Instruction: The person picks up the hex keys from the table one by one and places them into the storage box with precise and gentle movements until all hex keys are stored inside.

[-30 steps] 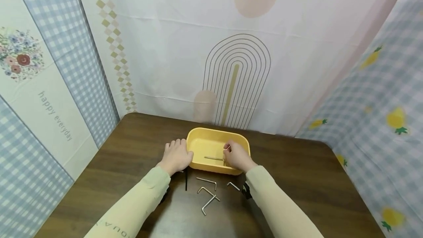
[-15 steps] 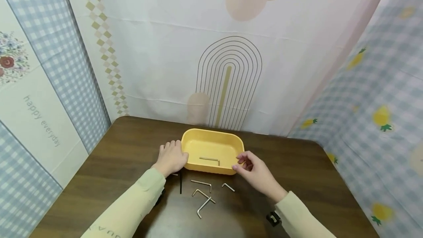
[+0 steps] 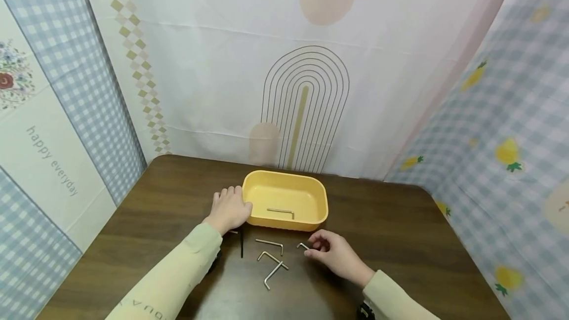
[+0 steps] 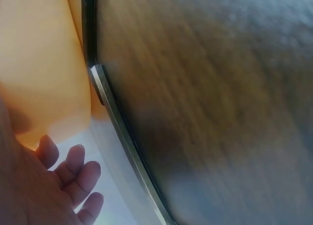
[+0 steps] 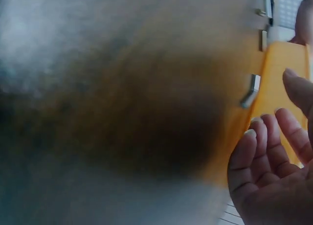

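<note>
A yellow box (image 3: 277, 223) has one L-shaped hex key (image 3: 280, 211) lying in it. My left hand (image 3: 230, 210) rests against the box's left end, thumb at the rim; the left wrist view has its fingers (image 4: 83, 178) loosely bent beside the box wall (image 4: 44, 63). Just in front of the box's right corner, my right hand (image 3: 340, 257) hovers over a short silver hex key (image 3: 303, 246), thumb and fingers apart. In the right wrist view a gap separates this key (image 5: 251, 92) from the half-bent fingers (image 5: 266, 151), which hold nothing.
On the brown table (image 3: 400, 241), in front of the box, lie a hex key (image 3: 269, 242), two that cross or touch (image 3: 268, 254) (image 3: 273, 275), and a black one (image 3: 242, 245) near the left wrist. Patterned cloths (image 3: 213, 88) hang behind and at both sides.
My right hand has come out of the box and moved toward the front, down to the short key. The left hand has stayed at the box's left end. The head view has shifted slightly.
</note>
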A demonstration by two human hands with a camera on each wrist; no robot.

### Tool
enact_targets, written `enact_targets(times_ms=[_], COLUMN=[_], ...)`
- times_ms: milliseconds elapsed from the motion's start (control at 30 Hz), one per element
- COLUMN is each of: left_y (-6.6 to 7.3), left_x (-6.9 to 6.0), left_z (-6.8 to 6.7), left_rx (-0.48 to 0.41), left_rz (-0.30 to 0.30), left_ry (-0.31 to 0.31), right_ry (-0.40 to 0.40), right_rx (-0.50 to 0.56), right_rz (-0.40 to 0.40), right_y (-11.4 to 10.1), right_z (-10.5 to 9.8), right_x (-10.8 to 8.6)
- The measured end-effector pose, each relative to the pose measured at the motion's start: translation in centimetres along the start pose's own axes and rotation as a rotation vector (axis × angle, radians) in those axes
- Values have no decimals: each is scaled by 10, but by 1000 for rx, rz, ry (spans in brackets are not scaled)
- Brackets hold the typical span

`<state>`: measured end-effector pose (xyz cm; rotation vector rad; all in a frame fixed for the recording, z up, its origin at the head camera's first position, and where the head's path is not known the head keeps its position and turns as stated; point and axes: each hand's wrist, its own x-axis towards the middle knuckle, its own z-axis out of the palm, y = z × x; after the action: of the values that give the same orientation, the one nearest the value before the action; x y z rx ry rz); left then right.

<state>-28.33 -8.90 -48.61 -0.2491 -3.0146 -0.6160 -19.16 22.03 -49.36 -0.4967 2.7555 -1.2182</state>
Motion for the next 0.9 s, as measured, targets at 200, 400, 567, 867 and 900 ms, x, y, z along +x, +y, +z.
enact_targets(times_ms=[200,400,567,867,900], left_y=[2,2,3,1,1], left_x=[1,2,3,2,1], left_z=[-2,-3,-4,-2,-2], left_rx=[-1,4,-5,-9,-10], left_rz=[-5,-10,-7,-11,-10], left_ry=[-12,-11,1,-22,-19], right_ry=[-27,-18,5,-34,-35], right_rx=[-62,-144,-233,-287,-285], right_rz=[14,6,-12,4,2], right_y=[5,4,1,-1,-1], right_z=[4,8,7,11,11], right_x=[2,5,6,4,4])
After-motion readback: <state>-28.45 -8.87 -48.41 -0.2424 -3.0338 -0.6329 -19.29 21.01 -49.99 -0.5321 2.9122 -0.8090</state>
